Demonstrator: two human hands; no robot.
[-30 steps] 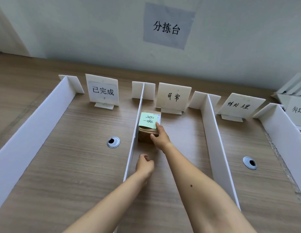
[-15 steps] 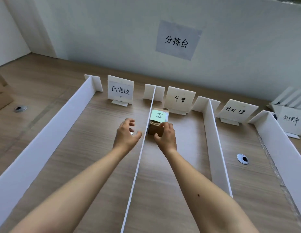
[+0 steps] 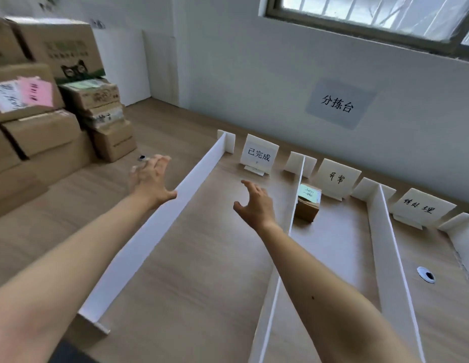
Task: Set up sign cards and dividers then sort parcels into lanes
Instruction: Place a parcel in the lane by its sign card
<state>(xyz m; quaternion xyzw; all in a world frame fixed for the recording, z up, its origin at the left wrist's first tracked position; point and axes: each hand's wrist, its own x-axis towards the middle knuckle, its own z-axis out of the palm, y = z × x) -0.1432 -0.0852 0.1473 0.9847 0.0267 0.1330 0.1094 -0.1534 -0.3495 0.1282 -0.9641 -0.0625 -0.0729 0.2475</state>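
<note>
With one small parcel [image 3: 306, 208] sitting in the second lane [image 3: 330, 244], the left hand [image 3: 149, 180] and right hand [image 3: 255, 206] are hovering spread and empty; grasping a stacked parcel [image 3: 24, 70] two-handed, pink note [image 3: 37, 94] facing up, seems wisest.

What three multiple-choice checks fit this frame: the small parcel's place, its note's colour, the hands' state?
1. Where does the small parcel stand?
A. In the lane before the 已完成 card
B. In the lane before the 异常 card
C. On the stacked boxes

2. What colour is the note on top of it?
A. Green
B. Pink
C. Blue

3. What are the left hand and right hand doing?
A. Both grip the parcel
B. One pinches a divider
C. Both are open, holding nothing

Key: 1 B, it sits just ahead of that card. 2 A, the paper is pale green. 3 C, both are spread in the air, touching nothing.
</note>
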